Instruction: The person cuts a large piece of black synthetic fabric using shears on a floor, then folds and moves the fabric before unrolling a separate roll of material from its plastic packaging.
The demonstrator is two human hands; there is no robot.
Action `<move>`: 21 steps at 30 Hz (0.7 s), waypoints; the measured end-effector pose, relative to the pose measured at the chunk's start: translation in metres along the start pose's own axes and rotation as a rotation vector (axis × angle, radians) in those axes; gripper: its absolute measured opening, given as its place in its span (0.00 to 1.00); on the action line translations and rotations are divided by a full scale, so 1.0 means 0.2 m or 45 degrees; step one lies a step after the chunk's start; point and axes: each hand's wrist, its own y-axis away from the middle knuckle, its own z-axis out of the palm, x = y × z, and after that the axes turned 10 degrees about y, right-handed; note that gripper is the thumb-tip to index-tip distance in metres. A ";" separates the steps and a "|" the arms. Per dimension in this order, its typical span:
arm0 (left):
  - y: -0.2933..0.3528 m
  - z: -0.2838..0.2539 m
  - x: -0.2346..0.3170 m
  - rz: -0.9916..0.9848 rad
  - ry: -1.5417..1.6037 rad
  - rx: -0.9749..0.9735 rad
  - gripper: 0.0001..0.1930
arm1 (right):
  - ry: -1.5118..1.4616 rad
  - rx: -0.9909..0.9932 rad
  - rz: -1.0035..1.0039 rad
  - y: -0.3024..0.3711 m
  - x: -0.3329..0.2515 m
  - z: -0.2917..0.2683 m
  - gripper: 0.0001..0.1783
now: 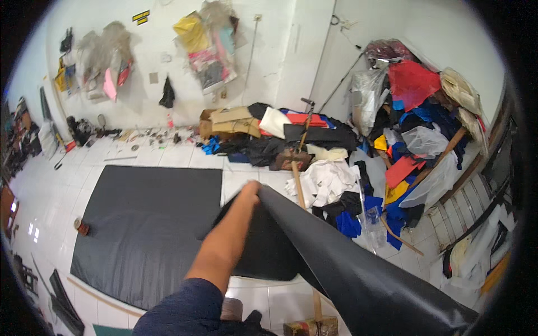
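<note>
My left hand (pixel 250 193) is closed on the edge of a black sheet (pixel 342 255), smooth and slightly glossy like vinyl fabric. From there the sheet hangs down in a fold and stretches to the lower right, out to the rim of the picture. Left of it, a large dark sheet (pixel 151 224) lies flat on the white tiles. A small brown tin or spool (pixel 82 227) rests on its left border. My fingers are partly hidden by the arm and blurred. The right hand does not show.
Offcuts and plastic are heaped in the right corner (pixel 412 140). White cloth scraps (pixel 322 182) and a wooden pole (pixel 298 185) lie before it. Cardboard (pixel 230 122) and dark cloth line the back wall, where plastic bags (pixel 207 56) hang. Small tools litter the floor (pixel 145 139).
</note>
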 end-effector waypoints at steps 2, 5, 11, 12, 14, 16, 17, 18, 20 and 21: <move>-0.20 -0.01 0.64 0.379 -0.260 0.068 0.13 | -0.179 -0.010 0.004 -0.08 -0.02 0.08 0.32; -0.22 0.23 1.11 0.605 -0.200 0.027 0.18 | -0.572 -0.120 -0.062 -0.17 0.13 0.06 0.32; -0.07 0.54 2.15 0.804 -0.376 -0.094 0.12 | 0.110 -1.748 -0.040 0.31 -0.40 1.43 0.27; -0.13 0.59 2.18 0.830 -0.419 -0.126 0.11 | 0.334 -1.951 -0.367 0.40 -0.26 1.67 0.27; -0.15 0.78 2.19 0.962 -0.564 -0.164 0.10 | 0.603 -2.130 -0.690 0.41 -0.11 2.09 0.28; -0.21 0.97 2.07 1.136 -0.786 -0.167 0.10 | 0.687 -2.155 -0.599 0.28 0.03 2.37 0.28; -0.22 0.98 2.15 1.184 -0.889 -0.185 0.11 | 0.527 -1.978 -0.432 0.25 -0.02 2.46 0.26; -0.25 0.98 2.25 1.223 -0.985 -0.216 0.12 | 0.389 -1.786 -0.254 0.12 -0.06 2.56 0.23; -0.10 0.97 2.43 1.314 -1.198 -0.101 0.15 | 0.375 -1.548 -0.223 0.07 -0.58 2.72 0.19; -0.02 0.98 2.45 1.353 -1.215 -0.030 0.17 | 0.360 -1.377 -0.254 -0.02 -0.74 2.74 0.18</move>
